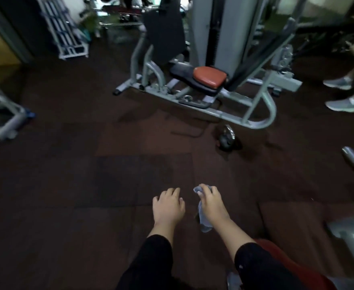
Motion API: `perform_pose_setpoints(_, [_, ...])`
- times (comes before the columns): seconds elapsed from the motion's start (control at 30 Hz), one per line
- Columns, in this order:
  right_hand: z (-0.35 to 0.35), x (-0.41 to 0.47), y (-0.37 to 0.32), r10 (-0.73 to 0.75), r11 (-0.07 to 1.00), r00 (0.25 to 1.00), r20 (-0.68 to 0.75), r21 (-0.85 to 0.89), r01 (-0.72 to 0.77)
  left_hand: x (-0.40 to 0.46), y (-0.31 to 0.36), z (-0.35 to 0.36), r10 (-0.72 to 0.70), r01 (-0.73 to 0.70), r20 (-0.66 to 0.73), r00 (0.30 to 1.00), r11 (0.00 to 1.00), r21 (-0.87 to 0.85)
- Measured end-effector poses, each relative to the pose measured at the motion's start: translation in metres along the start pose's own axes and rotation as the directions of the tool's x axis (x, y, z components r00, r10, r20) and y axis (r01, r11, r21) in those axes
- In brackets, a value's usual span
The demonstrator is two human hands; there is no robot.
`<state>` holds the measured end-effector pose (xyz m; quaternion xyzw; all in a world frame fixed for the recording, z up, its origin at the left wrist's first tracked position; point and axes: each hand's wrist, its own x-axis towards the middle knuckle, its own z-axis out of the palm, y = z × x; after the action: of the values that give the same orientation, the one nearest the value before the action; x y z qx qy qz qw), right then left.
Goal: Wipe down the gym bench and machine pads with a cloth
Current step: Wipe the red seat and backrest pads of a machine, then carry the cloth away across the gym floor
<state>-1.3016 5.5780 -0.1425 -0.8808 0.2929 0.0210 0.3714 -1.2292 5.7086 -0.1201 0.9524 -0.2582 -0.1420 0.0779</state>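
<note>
Under right hand (211, 203), cloth (203, 216) hanging vertically

Glossy seat pad (210, 77); metal frame (261, 110); soft cloth (204, 218).

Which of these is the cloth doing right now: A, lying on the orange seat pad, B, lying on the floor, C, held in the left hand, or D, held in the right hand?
D: the right hand has its fingers curled round the pale blue cloth, which hangs below it, while the left hand holds nothing and the orange seat pad is bare.
</note>
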Motion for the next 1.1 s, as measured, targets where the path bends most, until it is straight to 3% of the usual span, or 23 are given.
perform_pose_setpoints(0.27, [0.077, 0.082, -0.130, -0.220, 0.966, 0.970, 0.104, -0.119, 0.231, 0.054, -0.125, -0.073, -0.150, 0.150, -0.077, 0.986, 0.989, 0.002])
perform_pose_setpoints(0.47, [0.116, 0.144, -0.208, -0.269, 0.960, 0.953, 0.140, -0.043, 0.277, 0.105, -0.199, -0.107, -0.238, 0.237, -0.088, 0.967, 0.971, -0.019])
perform_pose_setpoints(0.67, [0.144, 0.235, -0.259, -0.326, 0.930, 0.919, 0.223, -0.101, 0.354, 0.186, -0.244, -0.126, -0.304, 0.301, -0.063, 0.951, 0.953, -0.043])
perform_pose_setpoints(1.1, [0.169, 0.486, -0.392, -0.368, 0.807, 0.818, 0.443, -0.284, 0.517, 0.407, -0.346, -0.201, -0.599, 0.600, 0.034, 0.800, 0.796, -0.084])
